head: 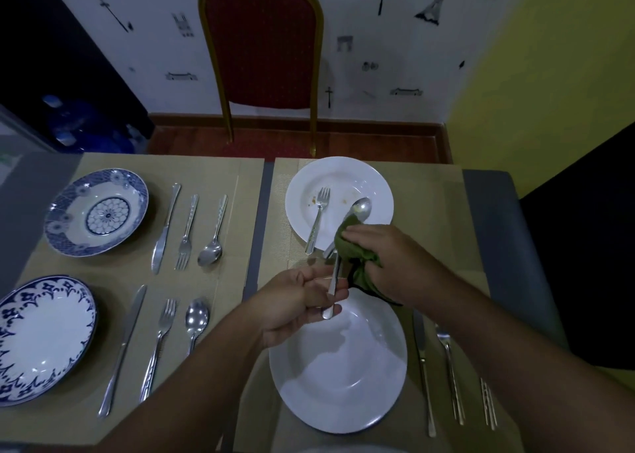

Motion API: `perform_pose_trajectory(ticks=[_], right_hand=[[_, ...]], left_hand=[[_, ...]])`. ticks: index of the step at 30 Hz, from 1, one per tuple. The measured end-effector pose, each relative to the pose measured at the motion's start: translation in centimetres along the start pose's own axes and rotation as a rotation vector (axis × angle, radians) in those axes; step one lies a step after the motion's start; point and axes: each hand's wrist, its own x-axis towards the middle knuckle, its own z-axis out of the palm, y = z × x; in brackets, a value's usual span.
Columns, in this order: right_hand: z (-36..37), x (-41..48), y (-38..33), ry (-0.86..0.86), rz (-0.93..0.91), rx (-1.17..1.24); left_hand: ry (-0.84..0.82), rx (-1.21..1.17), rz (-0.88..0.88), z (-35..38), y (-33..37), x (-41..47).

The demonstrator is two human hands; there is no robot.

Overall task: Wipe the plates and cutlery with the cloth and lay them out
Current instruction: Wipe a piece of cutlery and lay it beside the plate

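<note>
- Far patterned plate (96, 212) sat at 10 o'clock on the table, and near patterned plate (44, 339) at 8 o'clock. Both were blue and white.
- Beside each, toward 3 o'clock, lay a knife, fork and spoon in a row: far-left set (187, 232) and near-left set (158, 346).
- Left forearm entered from 7 o'clock. Left hand (295, 304) was palm-up above the near white plate (343, 384), with fingers and thumb pinching the handle of the held utensil (331, 294).
- The held utensil pointed toward 12 o'clock. Its upper end was buried in the cloth (354, 249), so its kind could not be told.
- Right forearm entered from 4 o'clock. Right hand (388, 260) was knuckles-up, its fingers curled and squeezing the green cloth around the utensil's upper part. A loose tail of cloth hung toward 6 o'clock.
- Far white plate (343, 167) sat at 12 o'clock from the hands, smeared with residue. A soiled fork (319, 215) and soiled spoon (362, 208) rested on it, the spoon's handle running under the cloth.
- At 3 o'clock of the near white plate lay a right knife (422, 366), a right fork (448, 366) and one further handle (488, 404).
</note>
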Motion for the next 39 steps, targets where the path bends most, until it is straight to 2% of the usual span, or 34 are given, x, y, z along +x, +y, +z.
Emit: perform_pose_trajectory(ticks=[3,5,11,16,22,27,32,36,39], right_hand=[[0.8,-0.4,-0.4,-0.059,-0.164,-0.104],[1.0,-0.3,-0.5,-0.118,-0.203,-0.166],[0.4,1.1,1.2,-0.007,0.037,-0.159],[2.4,-1.0,-0.2,0.027,-0.066,-0.135],[-0.4,1.8,1.6,0.093,0.092,-0.129],[-1.5,1.1,2.3,0.195,0.113,-0.100],[-1.0,-0.5,0.6,0.207,0.114,-0.047],[0.0,-1.4,0.1,0.168,0.106,-0.050],[0.1,-1.9,0.0,0.145,0.068,-0.066]], left_hand=[[-0.051,0.044,-0.021,0.3,0.2,-1.1],[-0.050,0.074,-0.031,0.3,0.1,-1.8],[-0.043,-0.055,-0.014,0.6,-1.0,-2.5],[-0.039,-0.065,0.035,0.7,-1.0,-2.5],[-0.088,-0.137,-0.025,0.8,-0.1,-3.1],[0.046,-0.019,-0.029,1.6,-0.8,-2.9],[0.140,-0.172,-0.027,2.0,-1.8,-1.6],[0.114,-0.380,-0.039,2.1,-2.3,-1.1],[0.154,-0.353,-0.055,1.9,-2.5,-1.1]])
